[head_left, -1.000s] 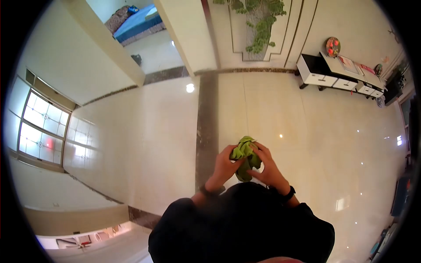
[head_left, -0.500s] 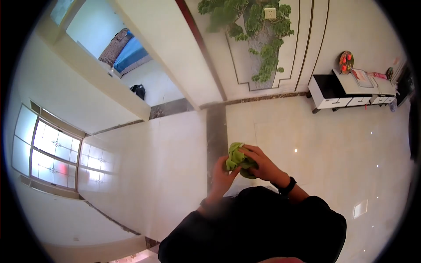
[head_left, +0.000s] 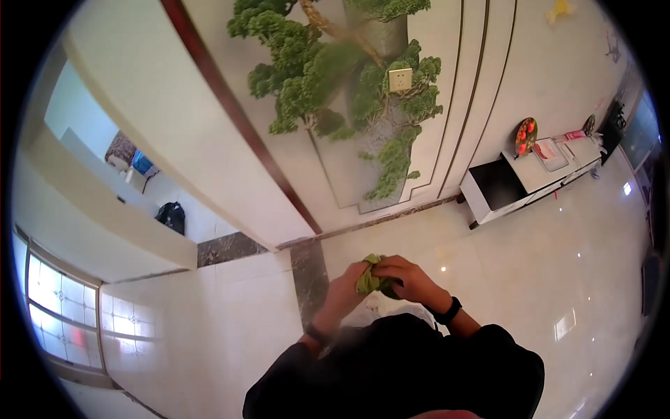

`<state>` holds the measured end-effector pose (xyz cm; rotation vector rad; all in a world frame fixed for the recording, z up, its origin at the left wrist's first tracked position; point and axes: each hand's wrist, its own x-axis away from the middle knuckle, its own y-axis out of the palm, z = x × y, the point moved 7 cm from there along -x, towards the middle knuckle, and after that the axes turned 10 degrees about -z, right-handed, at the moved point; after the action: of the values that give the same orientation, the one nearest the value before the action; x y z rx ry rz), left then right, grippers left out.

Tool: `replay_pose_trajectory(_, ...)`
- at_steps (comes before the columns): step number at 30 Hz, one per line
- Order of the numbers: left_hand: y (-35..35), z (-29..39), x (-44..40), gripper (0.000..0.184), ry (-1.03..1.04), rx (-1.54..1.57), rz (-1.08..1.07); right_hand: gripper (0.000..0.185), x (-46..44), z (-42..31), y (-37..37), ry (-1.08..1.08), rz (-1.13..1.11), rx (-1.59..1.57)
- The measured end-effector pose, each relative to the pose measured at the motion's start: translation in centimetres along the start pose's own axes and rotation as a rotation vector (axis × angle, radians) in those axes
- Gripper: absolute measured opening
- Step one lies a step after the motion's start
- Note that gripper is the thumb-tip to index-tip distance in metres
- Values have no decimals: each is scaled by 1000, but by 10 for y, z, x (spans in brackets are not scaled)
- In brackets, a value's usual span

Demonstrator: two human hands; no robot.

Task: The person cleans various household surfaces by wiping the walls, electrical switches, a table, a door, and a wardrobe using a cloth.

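Floor (head_left: 502, 300) of glossy pale tile, bordered by a wall (head_left: 300, 164) painted with trees. Low cabinet (head_left: 495, 185) beside the wall, at right. Dark shirt (head_left: 398, 370) at the bottom. Left hand (head_left: 343, 290) and right hand (head_left: 419, 285), close together before the shirt, both clasped on a crumpled green cloth (head_left: 366, 281), held between them above the floor.

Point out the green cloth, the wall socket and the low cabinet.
Green cloth (head_left: 366, 280), head view: on its bunched, lighter green part.
Wall socket (head_left: 400, 79), head view: on the middle of its faceplate.
Low cabinet (head_left: 536, 179), head view: on its white top.
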<state>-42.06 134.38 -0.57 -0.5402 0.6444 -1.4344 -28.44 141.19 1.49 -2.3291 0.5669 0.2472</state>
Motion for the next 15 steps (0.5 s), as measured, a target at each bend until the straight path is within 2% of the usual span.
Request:
replay_pose_trajectory(3,-5,-12,-77,46,92,51,1,52,-30,36,-49,55,153,55)
replay_pose_trajectory(7,-6,-20,-169,45,121,31,72,60,-56,97,-103,153,228,131)
replay_pose_trajectory(10,1,-27,-236,43,30,179,114,70,-68,151,-137,229,250,94)
replay_pose_trajectory(15,1,-20,-352,40,92,158,240,74,-105,236,-204,306,339,2)
